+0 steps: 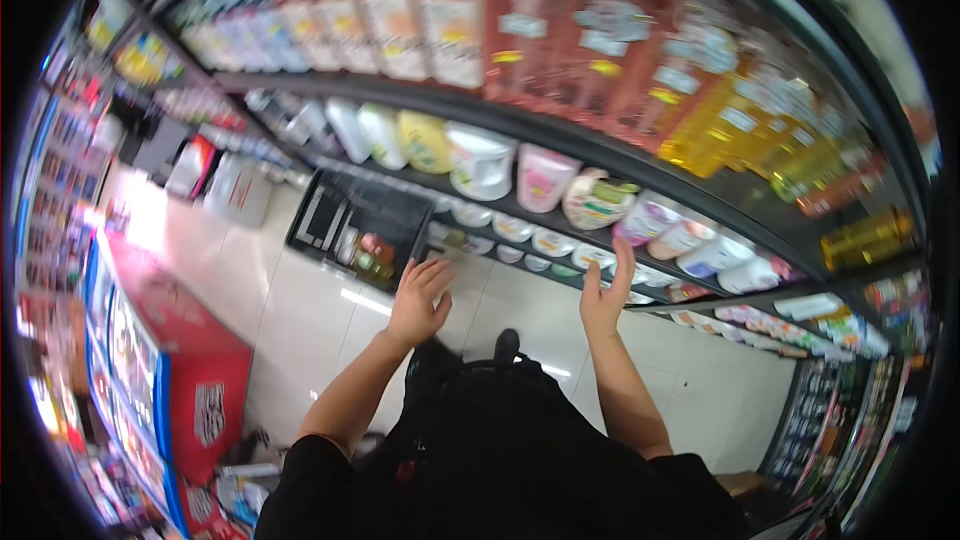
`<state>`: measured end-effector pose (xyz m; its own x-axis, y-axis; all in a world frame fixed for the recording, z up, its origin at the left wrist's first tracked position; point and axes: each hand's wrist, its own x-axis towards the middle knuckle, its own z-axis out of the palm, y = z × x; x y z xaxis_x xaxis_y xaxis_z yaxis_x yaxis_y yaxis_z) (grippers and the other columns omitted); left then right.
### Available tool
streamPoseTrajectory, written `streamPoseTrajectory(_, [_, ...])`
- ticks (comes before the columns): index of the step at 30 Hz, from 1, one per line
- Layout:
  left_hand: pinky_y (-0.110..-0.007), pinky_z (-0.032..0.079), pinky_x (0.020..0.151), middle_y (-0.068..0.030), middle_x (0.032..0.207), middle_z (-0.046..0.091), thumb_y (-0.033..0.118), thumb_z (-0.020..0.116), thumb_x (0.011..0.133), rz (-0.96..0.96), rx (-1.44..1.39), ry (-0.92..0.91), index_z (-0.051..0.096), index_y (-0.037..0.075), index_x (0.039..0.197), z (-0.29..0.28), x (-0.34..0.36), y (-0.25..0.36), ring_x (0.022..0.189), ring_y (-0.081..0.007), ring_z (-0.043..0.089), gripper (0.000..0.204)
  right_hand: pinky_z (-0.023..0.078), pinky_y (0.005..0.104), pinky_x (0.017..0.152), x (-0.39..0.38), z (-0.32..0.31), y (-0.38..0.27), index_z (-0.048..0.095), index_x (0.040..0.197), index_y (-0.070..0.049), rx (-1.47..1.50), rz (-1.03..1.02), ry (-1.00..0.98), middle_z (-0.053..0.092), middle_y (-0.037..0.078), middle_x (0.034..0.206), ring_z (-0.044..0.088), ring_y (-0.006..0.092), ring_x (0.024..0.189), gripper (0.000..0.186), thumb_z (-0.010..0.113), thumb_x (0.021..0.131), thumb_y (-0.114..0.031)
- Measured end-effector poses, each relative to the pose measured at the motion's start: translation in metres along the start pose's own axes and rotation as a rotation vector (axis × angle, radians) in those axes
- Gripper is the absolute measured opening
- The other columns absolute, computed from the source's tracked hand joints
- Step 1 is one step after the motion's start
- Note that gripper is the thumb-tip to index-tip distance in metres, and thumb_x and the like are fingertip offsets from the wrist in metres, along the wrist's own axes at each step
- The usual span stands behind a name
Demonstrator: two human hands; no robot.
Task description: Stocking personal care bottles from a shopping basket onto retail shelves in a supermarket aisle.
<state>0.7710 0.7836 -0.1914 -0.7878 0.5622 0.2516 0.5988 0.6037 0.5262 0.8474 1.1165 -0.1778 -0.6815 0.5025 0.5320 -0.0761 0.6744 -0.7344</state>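
My left hand [418, 302] is empty, its fingers apart, beside the near right corner of a black crate [402, 208] on the floor. Inside the crate lie a few reddish and greenish items [372, 254], too blurred to name. Raised toward the shelf, my right hand [604, 300] has its fingers stretched out and holds nothing. Its fingertips are nearest a white and purple container [645, 220]; I cannot tell whether they touch it. To the left on that shelf stand a cream, fruit-patterned tub [597, 202], a pink tub [544, 178] and a white container [480, 160].
The upper shelf carries white pump bottles [450, 35], clear pinkish bottles [540, 60] and yellow bottles [705, 120]. Below run rows of round-topped containers [552, 243]. A red and blue freezer [205, 380] stands at left, a whitish bin [238, 190] beyond the crate.
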Motion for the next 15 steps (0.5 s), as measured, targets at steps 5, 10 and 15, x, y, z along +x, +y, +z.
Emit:
streamPoseTrajectory(5, [-0.043,0.056,0.091,-0.0165,0.100,0.076,0.013,0.072,0.088,-0.510,-0.113,0.189,0.077,0.002,0.102,-0.029,-0.058,-0.077,0.097,-0.0350,0.073,0.018,0.053,0.0405,0.094,-0.079,0.072,-0.007,0.066,0.124,-0.001,0.161,0.262,-0.454,0.070,0.018,0.120,0.068,0.0329,0.105,0.032,0.065,0.093,-0.006])
streamPoseTrajectory(10, [-0.041,0.058,0.081,-0.0143,0.092,0.078,0.024,0.070,0.088,-0.898,-0.109,0.139,0.078,0.006,0.102,-0.052,-0.094,-0.181,0.087,-0.0321,0.075,0.024,0.058,0.0376,0.076,-0.107,0.162,-0.029,0.072,0.115,-0.006,0.102,0.297,-0.894,0.076,0.016,0.091,0.074,0.0279,0.083,0.025,0.071,0.091,-0.014])
streamPoseTrajectory(15, [-0.042,0.059,0.083,-0.0130,0.097,0.078,0.026,0.070,0.087,-0.954,-0.142,-0.030,0.079,0.010,0.103,-0.066,-0.111,-0.299,0.091,-0.0311,0.075,0.025,0.058,0.0415,0.080,-0.153,0.266,-0.037,0.073,0.113,-0.007,-0.033,0.337,-1.056,0.076,0.015,0.097,0.073,0.0340,0.088,0.027,0.070,0.090,-0.019])
